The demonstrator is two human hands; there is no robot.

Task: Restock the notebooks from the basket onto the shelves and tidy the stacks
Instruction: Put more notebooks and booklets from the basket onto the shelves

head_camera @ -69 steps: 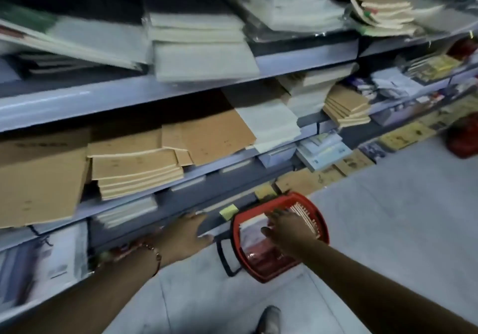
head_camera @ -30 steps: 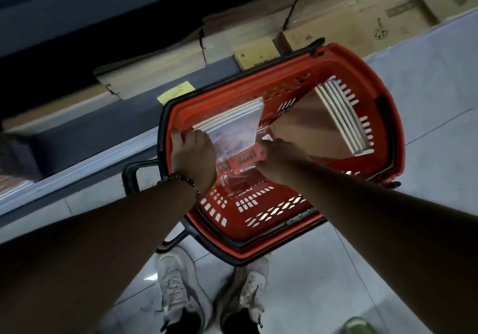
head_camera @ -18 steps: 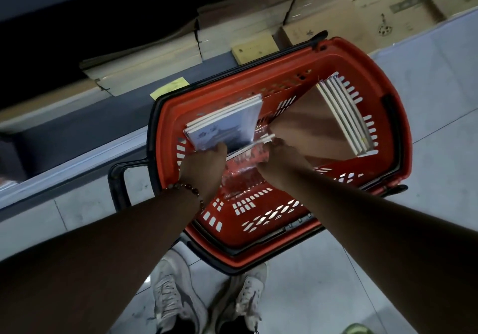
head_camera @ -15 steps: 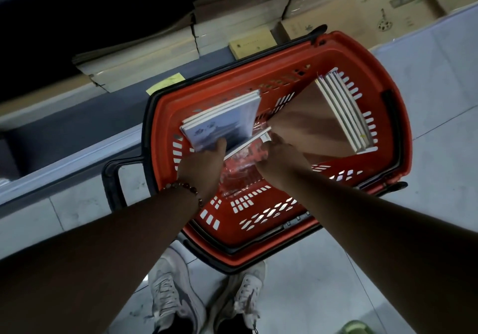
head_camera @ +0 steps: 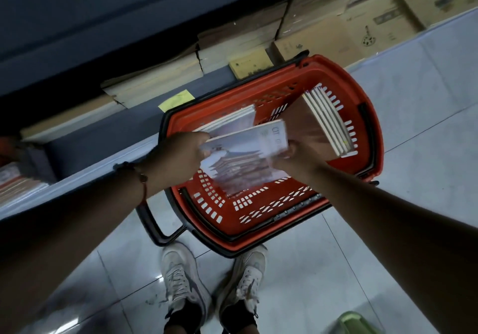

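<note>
A red plastic basket (head_camera: 367, 137) stands on the floor before my feet. Above its middle I hold a bundle of pale notebooks with a pagoda picture (head_camera: 240, 157). My left hand (head_camera: 181, 155) grips the bundle's left edge; my right hand (head_camera: 292, 160) holds its right side from underneath. More pale notebooks (head_camera: 227, 124) lean against the basket's far wall behind the bundle. A brown-covered stack (head_camera: 323, 121) stands on edge against the right wall.
The lowest shelf edge (head_camera: 85, 170) runs along the left. Brown notebook stacks (head_camera: 155, 80) and cardboard boxes (head_camera: 375, 23) lie on the bottom level behind the basket. A yellow tag (head_camera: 176, 99) sticks there. The basket's black handle (head_camera: 155, 227) lies on the tiled floor. A green object (head_camera: 354, 323) is at bottom right.
Both hands have lifted the pagoda-picture bundle up out of the basket, and it now lies flatter between them. Earlier the hands were still reaching down to the basket.
</note>
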